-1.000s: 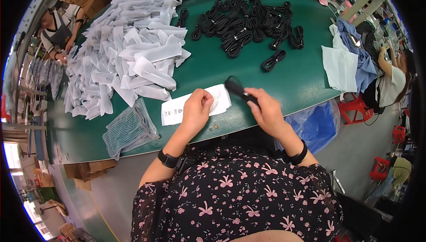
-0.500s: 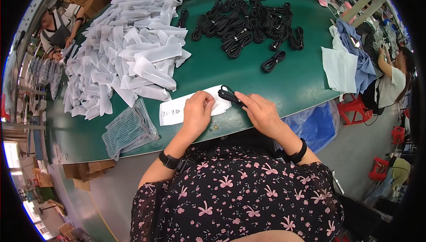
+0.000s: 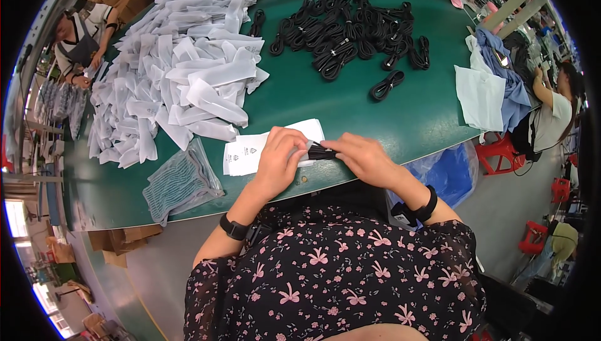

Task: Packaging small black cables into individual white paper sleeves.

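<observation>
Over a flat stack of white printed bags [image 3: 240,158] near the table's front edge, my left hand [image 3: 278,155] is closed, its fingers pinching the edge of a pale bag. My right hand [image 3: 368,161] grips a coiled black cable [image 3: 321,152] by its right end. The cable's left end meets the bag edge at my left fingertips; how far it reaches inside is hidden. Farther off lies a heap of black coiled cables [image 3: 338,34], with one separate coil [image 3: 387,85] closer to me. A large pile of filled whitish bags [image 3: 181,66] covers the left side.
A clear bag with striped gloves [image 3: 181,181] lies at the front left of the green table [image 3: 282,100]. White and blue cloths [image 3: 485,94] hang over its right end. Below stand a blue plastic-lined container [image 3: 444,175] and a red stool [image 3: 498,156]. Other people sit at both sides.
My right hand has brought the cable left and down, lining it up with the bag edge at my left fingers. My left hand has shifted slightly, and the bag stack has moved a little.
</observation>
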A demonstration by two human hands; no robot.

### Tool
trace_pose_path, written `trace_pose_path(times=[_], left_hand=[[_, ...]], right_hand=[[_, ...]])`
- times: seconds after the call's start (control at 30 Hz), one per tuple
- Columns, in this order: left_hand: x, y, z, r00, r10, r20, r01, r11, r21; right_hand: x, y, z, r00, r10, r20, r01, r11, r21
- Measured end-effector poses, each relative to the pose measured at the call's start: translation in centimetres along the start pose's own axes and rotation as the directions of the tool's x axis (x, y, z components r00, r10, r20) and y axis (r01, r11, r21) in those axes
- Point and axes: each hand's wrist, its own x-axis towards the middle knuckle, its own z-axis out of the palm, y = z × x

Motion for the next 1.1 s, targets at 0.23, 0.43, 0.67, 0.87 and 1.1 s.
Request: trace_pose_path(times=[0.23, 0.43, 0.67, 0.87, 1.1], left_hand=[[0.3, 1.1, -0.4, 0.995, 0.094, 0.04, -0.097, 0.992, 0.076], [1.6, 1.3, -1.2, 0.998, 0.003, -0.061, -0.002, 1.0, 0.015], [3.3, 0.9, -3.6, 0.957, -0.285, -0.052, 0.23, 0.856, -0.462], [6.1, -0.9, -10.8, 0.877, -0.365, -0.312, 0.173, 0.846, -0.504], [7.8, -2.6, -13.0, 0.866, -0.44, -0.236, 0.232, 0.773, -0.591]], right_hand=[[0.5, -0.2, 1.2, 0.976, 0.204, -0.071, -0.165, 0.915, 0.369], [2.2, -1.3, 0.9, 0.966, -0.05, -0.253, 0.079, 0.991, 0.104], [5.0, -3.0, -0.1, 0.918, 0.066, -0.392, 0.073, 0.942, 0.327], [4.4, 2.6, -4.8, 0.849, 0.22, -0.481, -0.352, 0.913, -0.203], [1.9, 7.0, -5.4, 0.759, 0.48, -0.44, -0.651, 0.571, -0.5]])
